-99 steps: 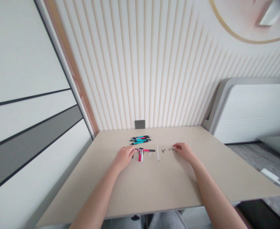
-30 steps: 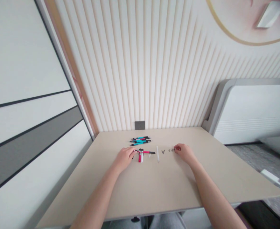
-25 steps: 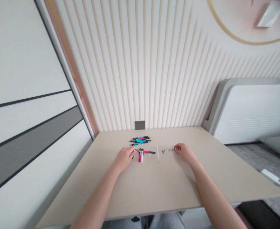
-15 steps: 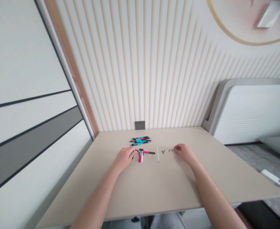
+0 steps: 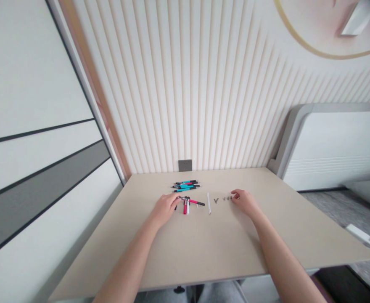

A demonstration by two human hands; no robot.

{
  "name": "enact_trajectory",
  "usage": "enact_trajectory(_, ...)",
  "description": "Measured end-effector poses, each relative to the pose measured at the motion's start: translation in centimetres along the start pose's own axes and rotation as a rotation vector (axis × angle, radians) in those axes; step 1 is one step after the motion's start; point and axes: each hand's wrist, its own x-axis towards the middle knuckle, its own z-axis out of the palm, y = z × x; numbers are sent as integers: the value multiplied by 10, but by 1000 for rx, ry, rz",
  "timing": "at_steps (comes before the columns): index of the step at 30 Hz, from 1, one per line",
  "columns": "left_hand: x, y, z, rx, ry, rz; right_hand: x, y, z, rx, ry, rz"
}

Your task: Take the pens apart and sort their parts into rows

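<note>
The red-and-black pen (image 5: 197, 202) has swung since the earlier frame: it lay nearly level across the view, and now its long axis slants, with the dark tip pointing right and slightly toward the near edge of the table (image 5: 223, 256). It lies near the middle of the table's width, closer to the far edge than the near one. The left hand (image 5: 164, 209) is curled over the pen's other end and appears to pinch it, though the fingers partly hide the grip. Just below the pen, a red barrel (image 5: 185, 208) and a white barrel (image 5: 188, 208) lie side by side, pointing toward the near edge. The right hand (image 5: 245, 202) rests curled on the table, its fingers just beside a row of small grey parts (image 5: 226, 198); whether it holds one, I cannot tell. A thin white rod (image 5: 208, 203) lies between the pen and those parts. A bundle of teal-and-black pens (image 5: 185, 185) lies nearer the far edge.
</note>
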Motion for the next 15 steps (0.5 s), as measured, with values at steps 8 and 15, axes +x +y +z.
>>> enact_trajectory(8, 0, 1, -1, -29, 77, 12, -18, -48, -5, 308, 343, -205)
enact_trajectory(15, -2, -1, 1, -142, 140, -13, -50, -101, 19, 316, 28, -686)
